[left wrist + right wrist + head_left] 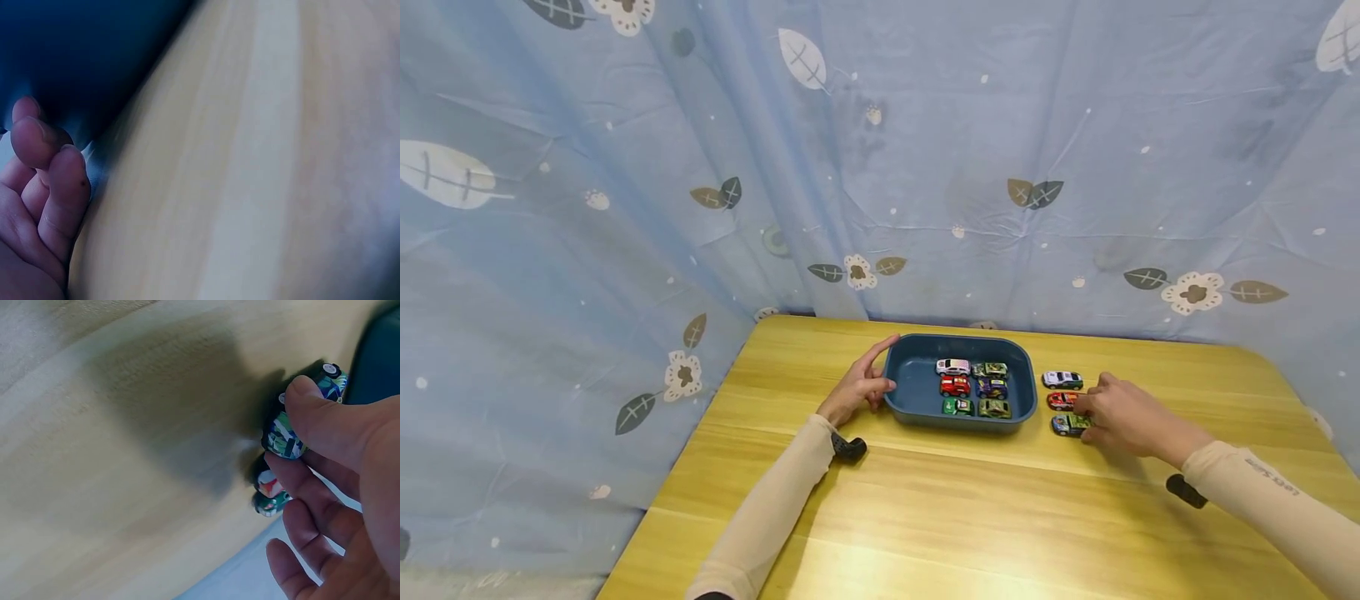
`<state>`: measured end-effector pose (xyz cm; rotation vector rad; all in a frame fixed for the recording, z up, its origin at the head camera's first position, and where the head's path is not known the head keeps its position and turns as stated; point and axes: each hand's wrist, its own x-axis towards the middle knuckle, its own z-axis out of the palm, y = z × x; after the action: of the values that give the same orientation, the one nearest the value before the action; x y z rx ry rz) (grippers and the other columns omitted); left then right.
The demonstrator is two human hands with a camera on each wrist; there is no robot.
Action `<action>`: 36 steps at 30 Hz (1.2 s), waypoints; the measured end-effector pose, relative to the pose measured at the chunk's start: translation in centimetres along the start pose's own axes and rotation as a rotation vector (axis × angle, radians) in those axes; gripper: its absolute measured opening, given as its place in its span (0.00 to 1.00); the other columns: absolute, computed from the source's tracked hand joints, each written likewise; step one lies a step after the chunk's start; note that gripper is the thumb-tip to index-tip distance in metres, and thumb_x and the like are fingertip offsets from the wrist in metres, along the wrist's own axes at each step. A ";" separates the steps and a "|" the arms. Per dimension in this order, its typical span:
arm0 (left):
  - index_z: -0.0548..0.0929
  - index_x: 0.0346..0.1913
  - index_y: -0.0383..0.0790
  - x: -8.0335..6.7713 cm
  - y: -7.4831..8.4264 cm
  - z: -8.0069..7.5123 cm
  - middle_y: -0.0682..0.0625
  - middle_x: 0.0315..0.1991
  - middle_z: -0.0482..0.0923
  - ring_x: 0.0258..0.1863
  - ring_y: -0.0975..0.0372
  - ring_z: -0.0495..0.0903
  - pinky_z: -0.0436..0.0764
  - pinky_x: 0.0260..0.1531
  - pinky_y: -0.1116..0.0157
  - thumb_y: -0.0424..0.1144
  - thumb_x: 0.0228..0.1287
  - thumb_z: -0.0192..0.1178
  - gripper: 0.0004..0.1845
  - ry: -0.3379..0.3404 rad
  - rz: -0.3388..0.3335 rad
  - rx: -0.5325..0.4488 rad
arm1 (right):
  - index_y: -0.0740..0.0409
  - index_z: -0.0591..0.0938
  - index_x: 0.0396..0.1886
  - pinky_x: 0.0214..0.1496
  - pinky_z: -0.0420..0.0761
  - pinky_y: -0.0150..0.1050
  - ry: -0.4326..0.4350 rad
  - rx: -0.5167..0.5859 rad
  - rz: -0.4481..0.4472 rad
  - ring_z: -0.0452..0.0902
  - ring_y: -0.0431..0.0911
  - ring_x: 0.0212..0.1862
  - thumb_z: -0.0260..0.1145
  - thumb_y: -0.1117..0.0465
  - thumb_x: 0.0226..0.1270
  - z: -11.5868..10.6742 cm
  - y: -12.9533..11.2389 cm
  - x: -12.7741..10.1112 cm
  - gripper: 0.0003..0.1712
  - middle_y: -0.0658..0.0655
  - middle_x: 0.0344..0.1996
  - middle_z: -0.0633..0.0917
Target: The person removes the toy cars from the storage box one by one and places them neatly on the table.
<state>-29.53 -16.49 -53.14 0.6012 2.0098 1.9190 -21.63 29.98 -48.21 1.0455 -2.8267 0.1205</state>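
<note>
Altogether nine cars (pixel 955 386), six inside one tray (pixel 955 423)

- Left sleeve (pixel 775 508): pale cream, close-fitting, plain along its visible length, ending at the wrist; a hem band marks its upper end.
- Black patch (pixel 713 596): dark material at that hem, cut off by the lower edge of the head view.
- Right sleeve (pixel 1270 508): matching cream fabric, likewise ending at the wrist.
- Lettering (pixel 1272 476): one dark printed line near the right cuff, too small to read with certainty.
- Left wrist unit (pixel 849 449): black, compact, rounded.
- Right wrist unit (pixel 1186 491): black, rounded, similar in form.
</note>
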 end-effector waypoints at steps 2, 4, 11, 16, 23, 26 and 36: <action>0.58 0.86 0.57 0.0 -0.1 0.1 0.51 0.19 0.66 0.17 0.59 0.66 0.75 0.17 0.64 0.27 0.65 0.61 0.48 0.000 0.001 0.001 | 0.50 0.90 0.36 0.38 0.78 0.46 -0.009 -0.001 0.007 0.73 0.46 0.36 0.86 0.55 0.48 0.1 0.0 -0.1 0.16 0.50 0.33 0.91; 0.58 0.86 0.57 0.0 -0.1 0.1 0.51 0.19 0.67 0.17 0.59 0.67 0.76 0.17 0.64 0.27 0.65 0.61 0.48 0.001 0.005 0.004 | 0.51 0.90 0.37 0.39 0.79 0.47 -0.016 0.005 0.017 0.73 0.47 0.37 0.86 0.56 0.48 0.1 -0.1 -0.1 0.16 0.50 0.34 0.91; 0.58 0.86 0.56 0.1 0.0 -0.1 0.50 0.19 0.67 0.17 0.58 0.68 0.75 0.17 0.64 0.25 0.65 0.60 0.48 0.013 0.010 0.004 | 0.52 0.91 0.38 0.40 0.80 0.51 -0.009 0.003 0.037 0.76 0.49 0.39 0.85 0.57 0.49 0.0 -0.3 0.2 0.16 0.51 0.35 0.91; 0.58 0.86 0.56 0.2 0.0 -0.1 0.48 0.20 0.67 0.18 0.56 0.67 0.75 0.18 0.63 0.26 0.65 0.60 0.48 0.002 0.004 0.005 | 0.52 0.91 0.39 0.40 0.80 0.52 -0.016 0.000 0.043 0.76 0.50 0.40 0.85 0.56 0.49 0.0 -0.4 0.2 0.17 0.51 0.36 0.91; 0.59 0.85 0.60 0.1 -0.2 0.0 0.50 0.19 0.68 0.17 0.57 0.67 0.75 0.17 0.64 0.26 0.65 0.60 0.48 0.001 0.000 0.000 | 0.51 0.91 0.39 0.38 0.78 0.49 -0.011 -0.001 0.033 0.74 0.48 0.39 0.86 0.56 0.48 0.1 -0.4 0.0 0.17 0.50 0.37 0.91; 0.60 0.85 0.61 0.1 -0.3 0.0 0.50 0.20 0.68 0.18 0.58 0.67 0.75 0.18 0.65 0.26 0.65 0.60 0.48 0.001 -0.002 -0.001 | 0.51 0.92 0.40 0.39 0.78 0.47 -0.008 0.004 0.029 0.74 0.47 0.39 0.87 0.54 0.46 0.0 -0.3 0.0 0.20 0.50 0.37 0.91; 0.59 0.85 0.59 0.1 -0.2 0.1 0.51 0.20 0.68 0.18 0.60 0.67 0.75 0.18 0.65 0.25 0.65 0.60 0.48 0.010 0.001 0.014 | 0.53 0.91 0.44 0.49 0.79 0.57 0.127 0.055 0.031 0.76 0.54 0.48 0.86 0.45 0.51 -4.3 0.3 2.1 0.25 0.55 0.44 0.87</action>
<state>-29.58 -16.36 -53.34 0.5977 2.0315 1.9138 -23.02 29.30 -43.60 0.9677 -2.7399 0.2601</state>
